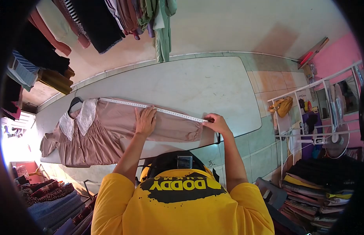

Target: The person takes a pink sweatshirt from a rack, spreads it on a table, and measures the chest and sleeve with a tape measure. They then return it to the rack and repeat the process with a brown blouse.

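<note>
A dusty-pink blouse (107, 135) with a white lace collar (86, 117) lies spread on the table, a black hanger (75, 102) at its neck. A white measuring tape (131, 103) runs along the upper edge of its outstretched sleeve (170, 127), from the shoulder to the cuff. My left hand (146, 121) rests flat on the sleeve, fingers apart, its fingertips at the tape. Beside the cuff, my right hand (216, 123) pinches the tape between thumb and fingers. What the right palm holds, if anything more, is hidden.
The pale table (213, 86) has rounded corners. Clothes (99, 27) hang along the wall above it. To the right stand a white metal rack (307, 88), a fan (336, 143) and stacked clothes (315, 188). More folded garments (56, 201) lie at the lower left.
</note>
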Action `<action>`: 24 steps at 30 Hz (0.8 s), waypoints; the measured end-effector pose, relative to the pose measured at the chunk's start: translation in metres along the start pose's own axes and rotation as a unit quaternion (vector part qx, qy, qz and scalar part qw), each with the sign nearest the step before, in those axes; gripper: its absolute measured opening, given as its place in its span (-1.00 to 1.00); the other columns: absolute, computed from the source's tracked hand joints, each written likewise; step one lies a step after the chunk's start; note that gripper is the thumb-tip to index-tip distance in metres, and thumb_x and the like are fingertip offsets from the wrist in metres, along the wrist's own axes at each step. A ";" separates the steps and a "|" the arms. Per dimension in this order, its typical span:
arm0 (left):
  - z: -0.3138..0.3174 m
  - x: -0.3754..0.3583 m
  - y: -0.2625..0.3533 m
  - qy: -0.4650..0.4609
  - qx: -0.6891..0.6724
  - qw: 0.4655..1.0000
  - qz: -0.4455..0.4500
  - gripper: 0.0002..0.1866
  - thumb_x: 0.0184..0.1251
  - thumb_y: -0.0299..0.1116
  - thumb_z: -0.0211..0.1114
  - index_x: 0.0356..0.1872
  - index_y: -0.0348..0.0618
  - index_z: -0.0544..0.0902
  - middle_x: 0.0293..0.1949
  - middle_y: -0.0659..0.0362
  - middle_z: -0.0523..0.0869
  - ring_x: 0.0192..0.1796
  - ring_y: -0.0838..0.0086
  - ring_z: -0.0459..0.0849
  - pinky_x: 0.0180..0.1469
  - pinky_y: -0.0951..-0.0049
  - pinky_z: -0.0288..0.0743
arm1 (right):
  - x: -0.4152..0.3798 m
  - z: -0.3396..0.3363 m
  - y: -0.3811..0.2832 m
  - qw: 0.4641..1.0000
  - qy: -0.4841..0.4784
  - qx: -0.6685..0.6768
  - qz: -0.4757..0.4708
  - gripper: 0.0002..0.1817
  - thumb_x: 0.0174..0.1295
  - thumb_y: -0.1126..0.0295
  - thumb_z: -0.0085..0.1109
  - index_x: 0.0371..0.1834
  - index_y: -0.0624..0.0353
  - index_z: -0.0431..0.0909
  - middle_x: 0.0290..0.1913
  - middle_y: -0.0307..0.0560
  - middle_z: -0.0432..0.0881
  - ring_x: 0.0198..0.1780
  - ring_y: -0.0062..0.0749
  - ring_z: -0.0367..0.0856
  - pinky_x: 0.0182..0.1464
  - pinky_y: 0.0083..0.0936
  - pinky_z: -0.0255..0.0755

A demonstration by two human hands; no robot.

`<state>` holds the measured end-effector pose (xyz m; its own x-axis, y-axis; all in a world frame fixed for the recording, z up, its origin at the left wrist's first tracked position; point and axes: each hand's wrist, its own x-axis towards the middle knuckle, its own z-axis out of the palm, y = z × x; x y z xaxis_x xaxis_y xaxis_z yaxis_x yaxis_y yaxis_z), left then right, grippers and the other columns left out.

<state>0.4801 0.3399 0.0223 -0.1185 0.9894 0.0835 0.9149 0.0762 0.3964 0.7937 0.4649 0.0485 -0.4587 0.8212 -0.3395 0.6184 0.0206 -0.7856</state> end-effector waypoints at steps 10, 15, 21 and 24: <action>0.025 0.005 0.014 0.236 0.060 0.970 -0.003 -0.31 0.05 -0.33 0.13 0.23 -0.22 0.06 0.21 -0.06 0.12 0.29 0.12 0.04 0.27 -0.15 -0.31 | -0.012 0.002 -0.012 0.997 0.067 0.031 -0.004 -0.03 -0.35 0.56 0.33 0.25 0.06 0.01 -0.05 0.08 0.35 -0.05 -0.14 0.41 -0.10 -0.37 0.41; 0.008 0.029 0.037 0.037 0.037 0.998 0.046 -0.56 0.07 -0.15 0.18 -0.04 -0.13 0.42 0.10 0.04 0.32 0.20 0.27 0.23 0.24 -0.21 -0.30 | -0.031 0.019 -0.012 0.978 0.191 -0.001 -0.082 -0.17 -0.29 0.64 0.18 0.19 0.18 0.06 -0.02 0.13 0.26 0.02 -0.04 0.32 -0.05 -0.35 0.36; -0.025 0.036 0.029 -0.079 0.028 0.997 0.000 -0.64 0.04 -0.01 0.21 -0.55 -0.14 0.52 -0.51 0.15 0.61 -0.28 0.29 0.58 -0.02 0.14 0.33 | -0.057 0.045 -0.044 0.980 0.125 -0.016 -0.153 -0.54 -0.30 0.62 0.16 -0.19 0.08 0.49 -0.08 -0.09 0.44 -0.12 -0.13 0.46 -0.10 -0.41 0.40; -0.035 0.032 0.006 -0.047 0.020 0.999 0.011 -0.62 0.06 0.00 0.20 -0.60 -0.14 0.53 -0.62 0.10 0.57 -0.38 0.22 0.57 -0.29 0.25 0.41 | -0.051 0.060 -0.042 0.964 0.035 -0.207 -0.163 -0.55 -0.21 0.54 0.10 -0.11 0.07 0.49 0.07 -0.25 0.42 -0.14 -0.14 0.47 -0.10 -0.39 0.44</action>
<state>0.4684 0.3679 0.0599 -0.0634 0.9980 0.0052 0.9318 0.0573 0.3584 0.7532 0.3881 0.0676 -0.6358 0.7694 -0.0619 0.6574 0.4977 -0.5658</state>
